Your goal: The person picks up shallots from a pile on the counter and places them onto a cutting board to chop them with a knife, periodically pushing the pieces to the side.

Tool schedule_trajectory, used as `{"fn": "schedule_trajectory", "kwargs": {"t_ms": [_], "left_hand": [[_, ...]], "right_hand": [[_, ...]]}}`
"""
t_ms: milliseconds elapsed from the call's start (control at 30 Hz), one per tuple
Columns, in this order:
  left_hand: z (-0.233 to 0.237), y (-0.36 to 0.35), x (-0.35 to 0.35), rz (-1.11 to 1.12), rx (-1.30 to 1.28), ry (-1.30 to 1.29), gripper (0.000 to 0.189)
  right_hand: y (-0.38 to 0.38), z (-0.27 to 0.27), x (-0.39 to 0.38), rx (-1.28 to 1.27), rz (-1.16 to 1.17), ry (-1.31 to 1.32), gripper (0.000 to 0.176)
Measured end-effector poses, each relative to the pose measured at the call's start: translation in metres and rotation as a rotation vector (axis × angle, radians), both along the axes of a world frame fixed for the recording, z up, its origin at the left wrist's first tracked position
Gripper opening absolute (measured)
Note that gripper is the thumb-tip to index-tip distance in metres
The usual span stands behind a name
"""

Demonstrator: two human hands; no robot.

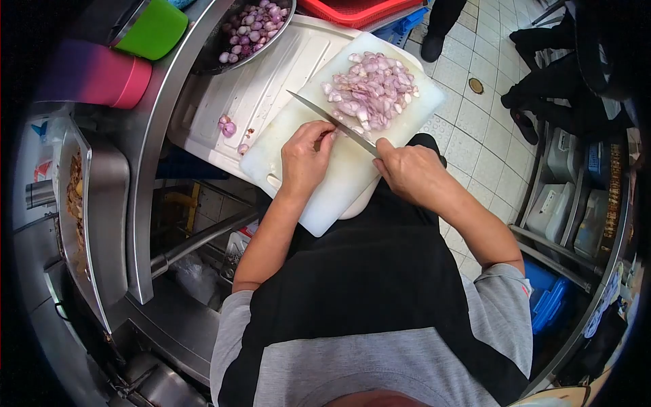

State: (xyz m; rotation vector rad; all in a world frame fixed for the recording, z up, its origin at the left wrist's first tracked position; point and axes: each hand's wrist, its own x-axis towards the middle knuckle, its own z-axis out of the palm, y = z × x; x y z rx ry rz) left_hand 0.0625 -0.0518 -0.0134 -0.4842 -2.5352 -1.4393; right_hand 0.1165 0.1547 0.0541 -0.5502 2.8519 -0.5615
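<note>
My right hand is closed round the handle of a knife, whose blade lies across a white cutting board and points to the upper left. Close to the blade on its near side, my left hand has its fingers drawn together; whatever they hold is hidden. A heap of cut shallots covers the far part of the board, beyond the blade. Left of the board, a few loose shallots lie on a white plastic surface.
A metal bowl of whole shallots stands at the back left, near a red basket. Green and pink containers are at the left. Other people's legs show on the tiled floor. Shelves with boxes are at the right.
</note>
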Motion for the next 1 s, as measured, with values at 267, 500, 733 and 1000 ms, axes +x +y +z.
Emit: {"fn": "schedule_trajectory", "kwargs": {"t_ms": [267,500,733,1000], "left_hand": [[-0.001,0.0,0.001,0.016,0.023,-0.007,0.013],[-0.001,0.0,0.001,0.013,0.0,0.022,0.012],[0.001,0.0,0.003,0.005,0.005,0.047,0.012],[-0.004,0.0,0.002,0.026,0.026,-0.002,0.013]], "right_hand": [[-0.002,-0.003,-0.008,-0.023,0.009,0.035,0.023],[-0.004,-0.007,-0.001,-0.046,-0.034,-0.008,0.023],[-0.004,-0.005,-0.007,-0.024,-0.009,0.001,0.023],[-0.004,0.001,0.002,-0.011,-0.017,-0.037,0.022]]}}
